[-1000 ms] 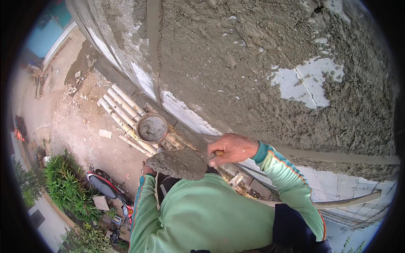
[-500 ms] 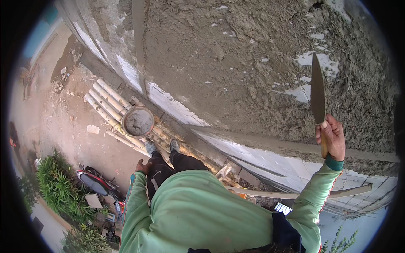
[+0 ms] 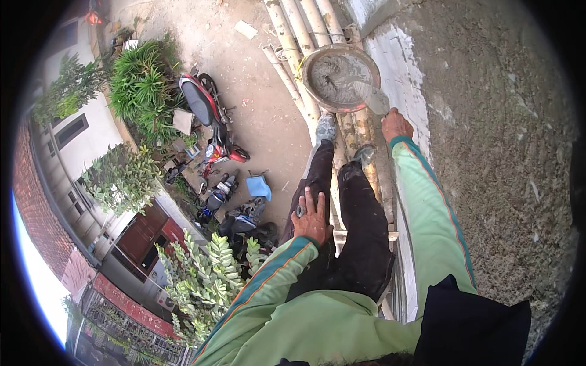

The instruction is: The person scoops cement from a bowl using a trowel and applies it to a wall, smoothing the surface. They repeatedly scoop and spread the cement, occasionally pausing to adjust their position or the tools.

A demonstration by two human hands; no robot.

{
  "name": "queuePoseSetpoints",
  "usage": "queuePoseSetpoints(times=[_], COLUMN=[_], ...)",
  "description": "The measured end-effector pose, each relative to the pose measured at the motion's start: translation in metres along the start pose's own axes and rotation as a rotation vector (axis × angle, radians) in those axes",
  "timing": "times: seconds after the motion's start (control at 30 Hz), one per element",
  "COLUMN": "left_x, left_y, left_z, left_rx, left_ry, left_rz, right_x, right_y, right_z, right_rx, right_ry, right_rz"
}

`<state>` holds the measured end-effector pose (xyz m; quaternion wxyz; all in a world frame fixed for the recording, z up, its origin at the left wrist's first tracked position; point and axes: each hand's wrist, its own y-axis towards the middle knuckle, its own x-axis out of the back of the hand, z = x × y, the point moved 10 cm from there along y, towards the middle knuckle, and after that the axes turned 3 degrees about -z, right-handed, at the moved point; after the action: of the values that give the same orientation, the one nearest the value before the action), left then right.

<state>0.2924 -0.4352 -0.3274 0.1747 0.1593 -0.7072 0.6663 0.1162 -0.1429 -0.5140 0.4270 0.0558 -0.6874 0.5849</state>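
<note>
My right hand (image 3: 397, 125) grips a trowel by its handle, which the fingers mostly hide. The trowel's blade (image 3: 373, 99) reaches over the near right rim of a round bucket (image 3: 307, 78), its tip at the wet grey mortar (image 3: 334, 74) inside. Farther back, my left hand (image 3: 312, 218) rests on my thigh with its fingers spread, a ring on one of them, and it holds nothing. Both of my shoes stand on bamboo poles (image 3: 299, 27) just on the near side of the bucket.
A wall (image 3: 488, 158) with rough grey plaster and a white strip (image 3: 400, 67) runs close along my right. Down on the ground to the left are a red motorbike (image 3: 200, 102), more motorbikes, a blue chair (image 3: 259, 187) and leafy plants (image 3: 143, 82).
My view has turned left and down. The right hand has brought the trowel from in front of the plastered wall down to the bucket. My left hand now lies spread on the thigh.
</note>
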Motion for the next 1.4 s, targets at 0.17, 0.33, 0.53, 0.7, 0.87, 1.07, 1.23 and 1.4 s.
queuePoseSetpoints(times=[0.17, 0.33, 0.53, 0.7, 0.87, 1.07, 1.23, 1.4], left_x=[-0.006, -0.018, -0.005, 0.014, 0.055, 0.140, 0.192, 0.199], left_y=[0.023, 0.026, 0.021, 0.017, 0.008, 0.022, 0.023, 0.066], left_z=[0.004, 0.014, 0.007, 0.004, -0.001, -0.020, -0.005, 0.020], left_rx=[0.007, 0.037, 0.040, 0.026, -0.049, -0.291, -0.211, -0.300], left_ry=[-0.003, -0.080, -0.013, -0.004, -0.147, -0.172, -0.006, -0.043], left_rz=[0.028, -0.020, 0.007, 0.041, -0.103, -0.268, -0.225, -0.226], right_x=[-0.051, -0.105, -0.079, 0.018, 0.182, 0.359, 0.376, 0.456], right_y=[0.149, 0.156, 0.104, -0.002, -0.209, -0.491, -0.633, -0.800], right_z=[0.051, 0.101, 0.047, 0.051, 0.018, -0.056, -0.167, -0.370], right_rx=[0.061, 0.246, 0.289, 0.261, 0.345, 0.547, 0.387, -0.157], right_ry=[0.045, 0.078, 0.208, 0.290, 0.371, 0.345, 0.805, 1.190], right_rz=[-0.119, 0.052, 0.078, -0.052, -0.213, -0.354, 0.017, -0.769])
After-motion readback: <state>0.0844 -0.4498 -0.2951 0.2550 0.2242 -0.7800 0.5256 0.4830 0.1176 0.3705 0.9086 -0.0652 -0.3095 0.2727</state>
